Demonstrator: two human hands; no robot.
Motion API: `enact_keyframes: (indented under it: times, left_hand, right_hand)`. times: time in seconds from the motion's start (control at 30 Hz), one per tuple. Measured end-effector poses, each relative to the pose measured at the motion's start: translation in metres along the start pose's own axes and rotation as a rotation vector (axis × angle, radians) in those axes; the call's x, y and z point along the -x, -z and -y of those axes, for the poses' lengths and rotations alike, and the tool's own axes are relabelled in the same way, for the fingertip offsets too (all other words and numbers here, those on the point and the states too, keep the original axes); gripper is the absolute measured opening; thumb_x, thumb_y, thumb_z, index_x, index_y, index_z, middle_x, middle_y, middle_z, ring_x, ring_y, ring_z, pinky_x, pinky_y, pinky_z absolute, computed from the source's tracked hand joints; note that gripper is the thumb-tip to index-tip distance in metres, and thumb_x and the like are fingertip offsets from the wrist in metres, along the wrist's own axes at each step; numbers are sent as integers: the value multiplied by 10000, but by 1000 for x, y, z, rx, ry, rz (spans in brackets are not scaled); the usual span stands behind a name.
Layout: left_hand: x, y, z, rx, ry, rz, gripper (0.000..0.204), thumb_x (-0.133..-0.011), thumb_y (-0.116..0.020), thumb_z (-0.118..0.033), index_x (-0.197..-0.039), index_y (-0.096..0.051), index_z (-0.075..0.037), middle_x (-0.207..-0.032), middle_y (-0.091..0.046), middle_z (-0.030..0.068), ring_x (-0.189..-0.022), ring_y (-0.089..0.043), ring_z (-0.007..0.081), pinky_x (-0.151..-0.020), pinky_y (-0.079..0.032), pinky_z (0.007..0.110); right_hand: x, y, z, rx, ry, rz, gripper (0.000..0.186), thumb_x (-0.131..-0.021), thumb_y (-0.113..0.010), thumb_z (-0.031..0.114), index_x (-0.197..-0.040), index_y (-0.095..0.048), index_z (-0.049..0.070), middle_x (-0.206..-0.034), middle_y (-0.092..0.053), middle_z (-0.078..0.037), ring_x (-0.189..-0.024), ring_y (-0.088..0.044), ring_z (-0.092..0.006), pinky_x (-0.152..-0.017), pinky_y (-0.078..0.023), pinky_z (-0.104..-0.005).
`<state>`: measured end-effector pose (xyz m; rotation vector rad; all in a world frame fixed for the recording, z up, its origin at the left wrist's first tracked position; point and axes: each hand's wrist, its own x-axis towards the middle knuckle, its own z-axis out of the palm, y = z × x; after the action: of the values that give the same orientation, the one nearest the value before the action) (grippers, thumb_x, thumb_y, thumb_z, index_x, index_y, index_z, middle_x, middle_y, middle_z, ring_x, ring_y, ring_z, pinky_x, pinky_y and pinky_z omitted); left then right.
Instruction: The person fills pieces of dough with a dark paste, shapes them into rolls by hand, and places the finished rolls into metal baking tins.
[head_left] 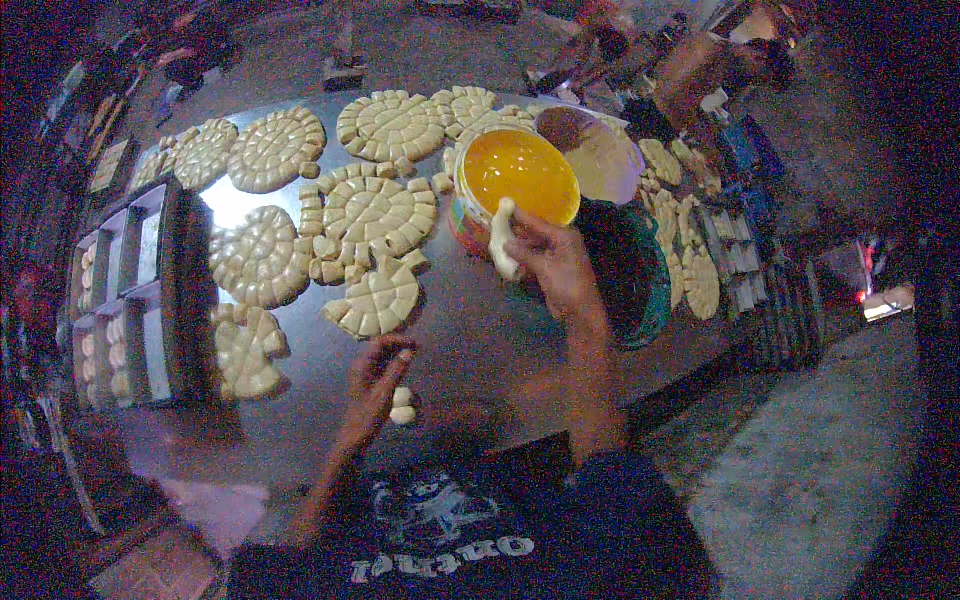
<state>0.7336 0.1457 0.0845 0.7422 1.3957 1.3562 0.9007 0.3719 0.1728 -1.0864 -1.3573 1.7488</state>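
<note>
My right hand (548, 262) is closed around a pale, elongated piece of dough (503, 240), held upright against the near rim of a bucket (470, 225). Glossy orange-yellow liquid (515, 180) fills the bucket close to its top. My left hand (378, 375) hovers low over the metal table, its fingers curled together; whether anything is inside them is hidden. Beside it lie two small dough balls (402, 405). Just beyond that hand is a partly used round of cut dough (372, 300), with a larger cut round (375, 215) behind it.
More cut dough rounds (260, 255) cover the table's left and far side. A divided tray (125, 300) with dough pieces in some compartments stands at the left. Right of the bucket are a dark green tub (655, 290), a pale round basin (590, 150) and another divided tray (735, 260).
</note>
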Motion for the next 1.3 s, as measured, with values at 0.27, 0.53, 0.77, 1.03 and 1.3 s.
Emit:
enact_keyframes:
  times: [0.27, 0.53, 0.77, 1.03, 1.3]
  left_hand:
    - [2, 22, 6, 7, -26, -147, 153, -973, -607, -158, -1080, -637, -52, -1061, -656, 55, -1009, -603, 160, -892, -479, 309]
    - [8, 37, 27, 42, 8, -256, 145, -965, -618, -135, -1079, -635, -46, -1055, -656, 50, -1003, -608, 163, -893, -481, 302]
    - [0, 31, 10, 39, -10, -138, 171, -975, -611, -176, -1081, -638, -45, -1084, -662, 69, -1049, -607, 169, -939, -471, 318]
    - [-9, -2, -9, 684, 93, 167, 399, -1033, -484, -322, -1299, -547, -30, -1229, -625, 86, -1141, -591, 230, -985, -457, 373]
    - [8, -20, -8, 958, 75, 169, 284, -1032, -501, -272, -1203, -550, -50, -1211, -594, 55, -1101, -574, 187, -961, -460, 343]
  right_hand:
    - [-134, 11, 11, 1407, 408, 17, 319, -785, -690, 80, -1097, -748, 113, -907, -739, -166, -811, -725, -255, -769, -553, -358]
    - [-162, -3, -3, 1225, 49, 2, 278, -796, -649, 102, -1049, -762, 81, -776, -723, -119, -608, -665, -184, -613, -529, -324]
    - [-130, 13, 30, 777, -22, 215, 342, -848, -677, 77, -1184, -674, 10, -932, -707, -55, -776, -664, -156, -709, -539, -293]
    - [-1, -32, -7, -113, -39, 465, 786, -820, -723, 5, -1493, -324, 89, -1371, -523, -109, -1200, -577, -242, -1001, -498, -371]
    - [67, -62, -41, -283, -92, 495, 811, -823, -682, -50, -1508, -293, 143, -1407, -489, -122, -1275, -516, -267, -1048, -459, -403]
